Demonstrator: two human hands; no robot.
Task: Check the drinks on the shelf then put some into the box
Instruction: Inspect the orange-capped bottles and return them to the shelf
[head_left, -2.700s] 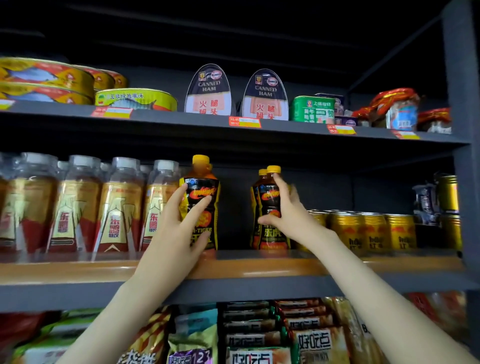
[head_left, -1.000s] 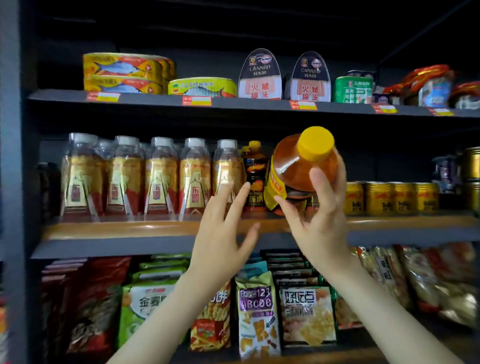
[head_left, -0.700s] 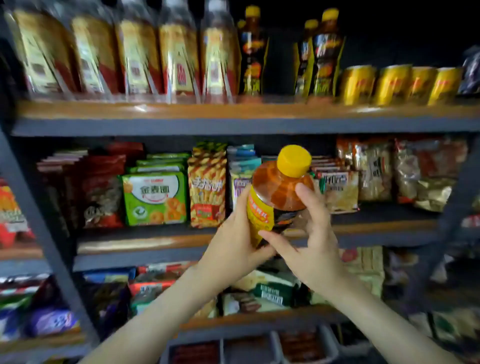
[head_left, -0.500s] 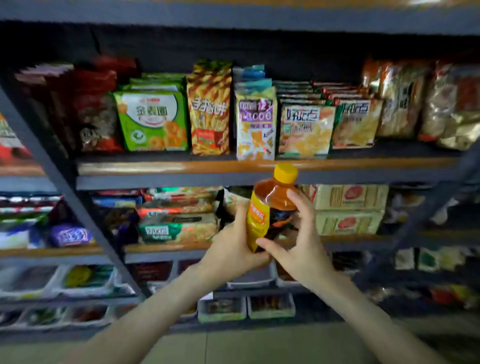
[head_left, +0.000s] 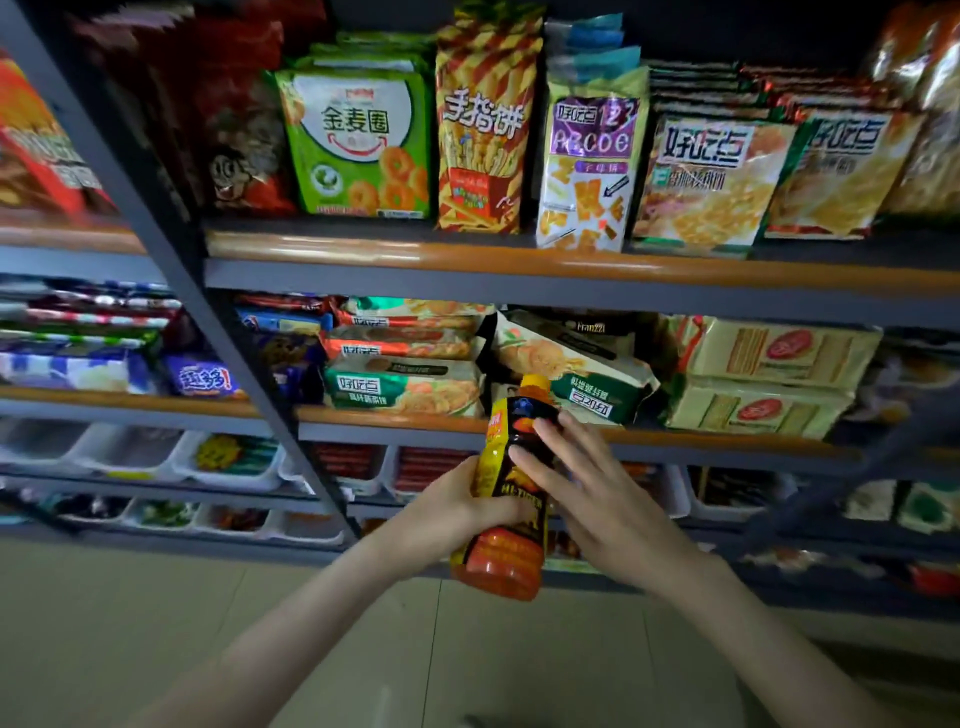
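Note:
I hold one orange drink bottle (head_left: 506, 540) with a yellow cap and a black and yellow label, upright in front of the lower shelves. My left hand (head_left: 457, 512) grips its middle from the left, fingers wrapped round the label. My right hand (head_left: 587, 493) lies against the bottle's right side with its fingers spread and fairly straight across the label. No box is in view, and the drinks shelf is out of frame above.
Snack bags fill the upper shelf (head_left: 519, 265), biscuit packs the shelf below (head_left: 395, 421). White trays (head_left: 228, 465) of small goods line the bottom rows. A dark slanted upright (head_left: 171, 244) divides the shelving. Pale floor tiles (head_left: 156, 623) lie below.
The bottle came off the drinks shelf in my right hand, then my left hand took hold of it. It has sunk lower, and my view has tilted down past the snack shelves.

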